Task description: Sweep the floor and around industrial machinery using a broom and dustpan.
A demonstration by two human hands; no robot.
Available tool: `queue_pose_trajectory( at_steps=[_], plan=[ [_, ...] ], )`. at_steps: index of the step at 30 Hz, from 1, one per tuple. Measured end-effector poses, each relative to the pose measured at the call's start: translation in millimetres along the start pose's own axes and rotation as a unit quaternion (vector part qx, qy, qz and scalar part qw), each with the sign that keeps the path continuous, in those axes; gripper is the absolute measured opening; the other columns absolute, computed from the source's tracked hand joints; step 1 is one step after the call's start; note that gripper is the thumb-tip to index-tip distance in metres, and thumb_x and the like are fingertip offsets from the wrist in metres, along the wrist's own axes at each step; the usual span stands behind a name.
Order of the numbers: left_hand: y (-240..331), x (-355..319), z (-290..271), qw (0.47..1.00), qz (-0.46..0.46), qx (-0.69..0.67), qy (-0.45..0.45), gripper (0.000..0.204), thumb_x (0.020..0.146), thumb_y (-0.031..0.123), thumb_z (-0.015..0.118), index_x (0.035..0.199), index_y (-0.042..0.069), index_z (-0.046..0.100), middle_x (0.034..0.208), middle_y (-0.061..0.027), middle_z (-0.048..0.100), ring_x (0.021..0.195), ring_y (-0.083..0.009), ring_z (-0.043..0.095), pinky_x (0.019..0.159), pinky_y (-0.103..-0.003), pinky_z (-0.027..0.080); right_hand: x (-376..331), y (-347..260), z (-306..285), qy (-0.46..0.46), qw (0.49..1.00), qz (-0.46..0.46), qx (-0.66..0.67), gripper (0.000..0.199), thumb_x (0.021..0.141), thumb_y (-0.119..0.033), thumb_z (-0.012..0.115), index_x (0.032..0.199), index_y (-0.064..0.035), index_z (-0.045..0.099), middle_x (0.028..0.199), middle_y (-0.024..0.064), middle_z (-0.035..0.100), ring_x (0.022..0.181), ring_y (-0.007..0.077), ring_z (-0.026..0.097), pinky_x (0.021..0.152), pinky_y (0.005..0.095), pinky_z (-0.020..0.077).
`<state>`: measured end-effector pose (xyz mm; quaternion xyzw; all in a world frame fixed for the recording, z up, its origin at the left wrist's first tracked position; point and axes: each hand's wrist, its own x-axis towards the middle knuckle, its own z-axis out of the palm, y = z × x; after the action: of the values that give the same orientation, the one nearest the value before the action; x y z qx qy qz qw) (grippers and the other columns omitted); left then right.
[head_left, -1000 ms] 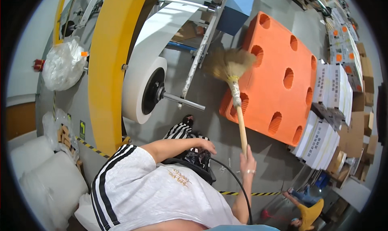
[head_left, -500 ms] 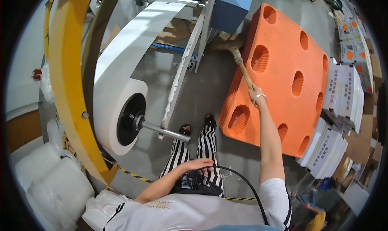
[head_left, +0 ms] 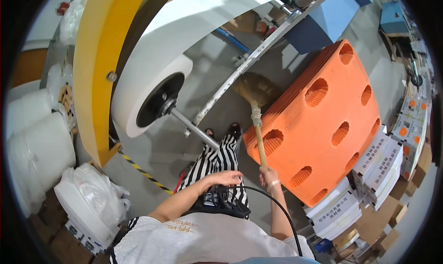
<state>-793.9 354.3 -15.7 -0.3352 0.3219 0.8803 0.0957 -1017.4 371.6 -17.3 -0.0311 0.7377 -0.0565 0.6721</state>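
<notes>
- The right hand [head_left: 269, 177] has its grip closed around the upper end of a broom with a pale wooden handle and a fanned, tan bristle head [head_left: 257, 118]; a pale bracelet [head_left: 274, 184] circles that wrist.
- The broom slants away from the person, its bristles over the smooth grey floor [head_left: 147, 158], between a perforated metal rail [head_left: 247, 63] and a stack of ribbed orange plastic pallets [head_left: 295, 130]. Whether the bristles touch the floor is hard to tell.
- In this view the handle crosses the near left corner of the pallets.
- The left hand [head_left: 225, 178] is held at the waist, its grip loose and without any object in it, fingers slightly bent, near a thin black cable [head_left: 281, 208].
- Below the hands are black-and-white striped trousers [head_left: 207, 165].
- Left of the broom, a large white roll with a black hub [head_left: 127, 109] sits on a steel shaft [head_left: 194, 128], beside a curved yellow machine frame [head_left: 94, 79].
- Beyond the bristles is a blue box-shaped housing [head_left: 323, 26].
- Stacked white cartons [head_left: 378, 160] stand right of the pallets.
</notes>
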Motion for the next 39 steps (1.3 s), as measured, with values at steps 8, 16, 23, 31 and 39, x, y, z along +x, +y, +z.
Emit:
queue_pose_trajectory(
  at_steps=[8, 16, 23, 31, 39],
  plan=[
    [-44, -11, 14, 0.99, -0.024, -0.134, -0.037, 0.033, 0.08, 0.027, 0.053, 0.103, 0.003, 0.049, 0.075, 0.0011, 0.052, 0.063, -0.0072, 0.047, 0.056, -0.019, 0.04, -99, 63, -25, 0.036, 0.985, -0.038, -0.164, 0.043, 0.068, -0.014, 0.06, 0.111, -0.0095, 0.051, 0.055, 0.0014, 0.05, 0.04, 0.0082, 0.045, 0.035, 0.023, 0.0364],
    [-80, -26, 9, 0.984, -0.03, 0.008, 0.176, 0.048, 0.077, 0.029, 0.055, 0.113, -0.001, 0.043, 0.065, -0.0031, 0.053, 0.059, -0.0099, 0.048, 0.052, -0.025, 0.04, -1, 49, 49, 0.092, 0.863, -0.369, -0.334, 0.042, 0.069, -0.02, 0.059, 0.109, -0.0105, 0.05, 0.071, 0.0148, 0.059, 0.064, 0.026, 0.059, 0.057, 0.0336, 0.045],
    [-149, -58, -20, 0.793, -0.162, 0.302, 0.503, 0.06, 0.067, 0.033, 0.058, 0.117, 0.004, 0.039, 0.12, -0.0185, 0.035, 0.108, -0.0341, 0.034, 0.083, -0.049, 0.029, 114, -42, 164, 0.057, 0.915, -0.333, -0.219, 0.045, 0.073, -0.027, 0.051, 0.115, -0.0132, 0.041, 0.084, 0.0231, 0.056, 0.081, 0.0384, 0.054, 0.07, 0.0414, 0.043],
    [-159, -70, -87, 0.747, -0.261, 0.289, 0.539, 0.067, 0.069, 0.042, 0.054, 0.119, 0.002, 0.034, 0.112, -0.0191, 0.042, 0.104, -0.033, 0.037, 0.083, -0.049, 0.03, 303, -80, 260, 0.049, 0.892, -0.442, 0.078, 0.038, 0.074, -0.021, 0.053, 0.107, -0.0015, 0.046, 0.079, 0.0198, 0.057, 0.076, 0.0339, 0.056, 0.067, 0.0377, 0.0429],
    [-165, -69, -118, 0.681, -0.267, 0.322, 0.601, 0.065, 0.067, 0.044, 0.054, 0.115, 0.002, 0.039, 0.105, -0.0183, 0.045, 0.101, -0.0328, 0.041, 0.079, -0.05, 0.032, 307, -205, 305, 0.237, 0.868, -0.437, -0.001, 0.04, 0.071, -0.014, 0.052, 0.11, -0.0035, 0.044, 0.074, 0.0211, 0.055, 0.073, 0.0366, 0.055, 0.067, 0.0393, 0.0422]
  ],
)
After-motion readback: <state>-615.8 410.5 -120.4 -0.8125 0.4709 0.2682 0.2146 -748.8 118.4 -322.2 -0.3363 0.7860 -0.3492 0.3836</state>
